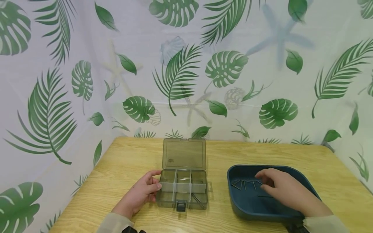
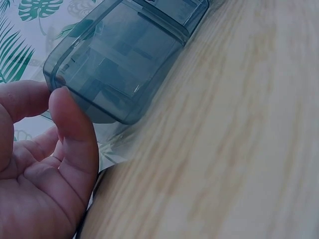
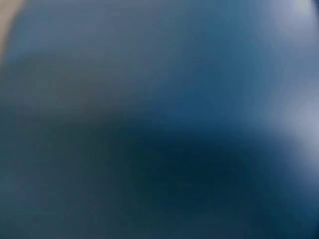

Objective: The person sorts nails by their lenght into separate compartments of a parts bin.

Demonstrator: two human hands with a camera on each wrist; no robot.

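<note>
A smoky see-through compartment box (image 1: 166, 204) stands on the table with its lid (image 1: 184, 154) raised at the back. My left hand (image 1: 142, 191) grips its left side, and the left wrist view shows thumb (image 2: 75, 122) and forefinger at the box's corner. Thin nail-like metal pieces (image 1: 198, 199) lie in the front right compartment, and another small piece (image 1: 185, 179) shows in the back middle one. To the right, my right hand (image 1: 284, 190) hovers over a dark blue tray (image 1: 242, 204), fingers loosely bent, nothing visible between them. Several nail-like pieces (image 1: 244, 185) lie along the tray's far left side.
The wooden table (image 1: 140, 152) ends at a leaf-patterned cloth (image 1: 186, 71) hanging behind it. A black latch (image 1: 181, 206) sits on the box's front. The right wrist view is a blur of blue, filled by the tray.
</note>
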